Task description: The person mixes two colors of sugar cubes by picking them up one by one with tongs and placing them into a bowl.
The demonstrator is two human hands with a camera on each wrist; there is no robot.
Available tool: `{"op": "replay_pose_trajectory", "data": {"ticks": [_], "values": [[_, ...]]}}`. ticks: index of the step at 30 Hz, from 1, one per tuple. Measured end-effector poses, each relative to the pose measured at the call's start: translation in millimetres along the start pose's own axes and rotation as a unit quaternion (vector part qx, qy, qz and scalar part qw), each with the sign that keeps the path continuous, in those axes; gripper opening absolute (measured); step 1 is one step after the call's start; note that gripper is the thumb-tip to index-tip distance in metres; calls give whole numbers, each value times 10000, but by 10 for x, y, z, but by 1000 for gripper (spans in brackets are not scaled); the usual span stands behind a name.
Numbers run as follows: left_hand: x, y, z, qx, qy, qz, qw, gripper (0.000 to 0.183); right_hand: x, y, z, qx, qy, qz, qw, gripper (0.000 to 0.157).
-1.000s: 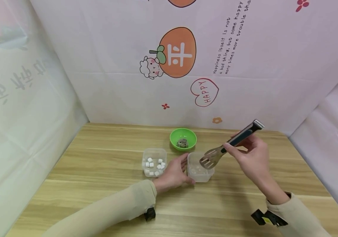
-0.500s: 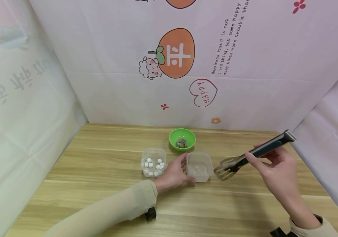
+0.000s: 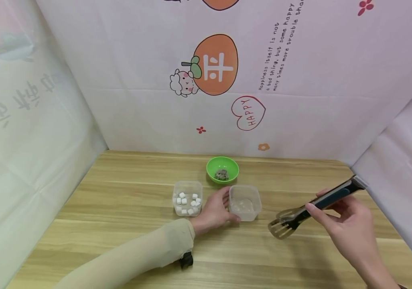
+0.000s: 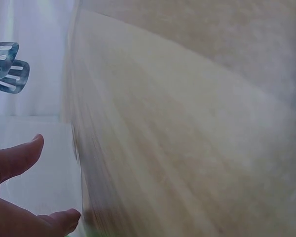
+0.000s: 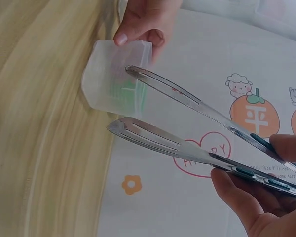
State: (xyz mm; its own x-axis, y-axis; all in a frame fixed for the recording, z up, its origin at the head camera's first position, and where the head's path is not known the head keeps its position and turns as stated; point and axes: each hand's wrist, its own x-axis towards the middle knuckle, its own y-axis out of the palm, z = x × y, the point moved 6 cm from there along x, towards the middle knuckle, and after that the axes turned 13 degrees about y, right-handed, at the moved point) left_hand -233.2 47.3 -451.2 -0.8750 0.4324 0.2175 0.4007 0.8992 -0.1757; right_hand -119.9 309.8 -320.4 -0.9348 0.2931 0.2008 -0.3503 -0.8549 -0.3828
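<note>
My left hand (image 3: 214, 212) holds the left side of a clear square plastic container (image 3: 252, 214), thumb near its front corner and fingers by the back one. Faint pale spots show on the container's bottom. In my right hand (image 3: 352, 228) is a pair of metal tongs (image 3: 330, 198) with dark handles, gripped between thumb and fingers. Their slotted heads point left, above the table and to the right of the container. The right wrist view shows the two tong arms (image 5: 160, 140) spread apart with nothing between them.
Another clear container (image 3: 188, 185) with several small white cubes (image 3: 184, 201) stands left of my left hand. Behind the containers is a green bowl (image 3: 232, 163) holding greyish-brown lumps (image 3: 222, 175). A printed white cloth (image 3: 148, 112) rises along the wooden table's (image 3: 137, 176) back edge.
My right hand has drawn the tongs from over the right container out to the right and toward me. The left hand stays at the container, which has shifted only slightly.
</note>
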Motion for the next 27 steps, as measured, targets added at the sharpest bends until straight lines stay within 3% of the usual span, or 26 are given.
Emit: {"op": "replay_pose_trajectory", "data": {"ticks": [6,27], "values": [[30,29,-2,127,-30,45,9999,106,-69,6,-53,-305,38,-21,9995,34],[124,194,22,412,-123,85,9990,109,-180,88,-193,-553,441,198,9973,36]]}}
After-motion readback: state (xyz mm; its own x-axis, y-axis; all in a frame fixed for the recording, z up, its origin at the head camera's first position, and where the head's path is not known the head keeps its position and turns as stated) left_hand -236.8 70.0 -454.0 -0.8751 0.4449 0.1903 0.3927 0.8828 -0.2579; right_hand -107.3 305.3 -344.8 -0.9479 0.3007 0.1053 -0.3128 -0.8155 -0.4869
